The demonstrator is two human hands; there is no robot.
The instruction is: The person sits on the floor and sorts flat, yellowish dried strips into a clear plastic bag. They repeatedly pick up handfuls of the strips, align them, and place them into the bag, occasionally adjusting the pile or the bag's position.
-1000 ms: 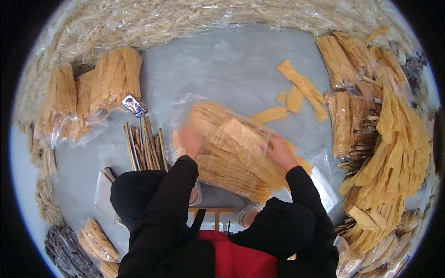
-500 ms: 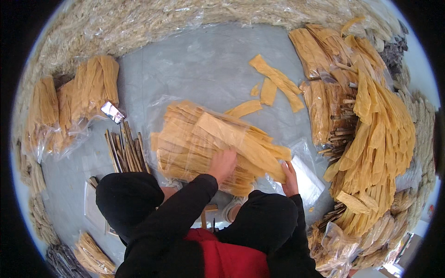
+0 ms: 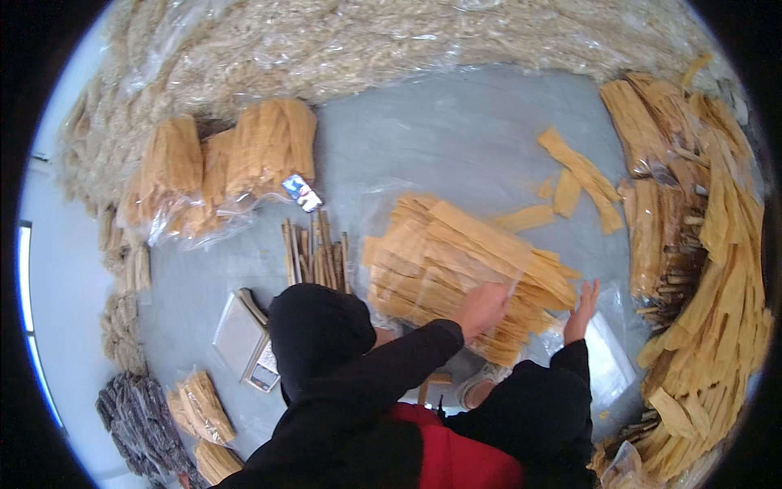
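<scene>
A clear plastic bag (image 3: 391,212) lies around a pile of yellow dried flat strips (image 3: 428,273) in front of me, with strip ends sticking out at the right. My left hand (image 3: 481,310) is closed on the bag near its middle, fingertips partly hidden. Just right of the pile, my right hand (image 3: 580,314) is raised open, fingers apart. Loose yellow strips (image 3: 578,175) lie beyond the bag. A white plastic sheet (image 3: 603,367) is under and beside my right hand.
Bundles of strips (image 3: 269,147) and a phone (image 3: 302,194) sit at back left, sticks (image 3: 318,257) and a scale (image 3: 232,338) at left. A large strip heap (image 3: 717,285) lines the right. Pale wrapped bundles (image 3: 407,33) border the back; a dark bundle (image 3: 138,420) is lower left.
My left hand has moved from the bag's left end to its middle. My right hand has let go and opened at the right end. The whole view has shifted.
</scene>
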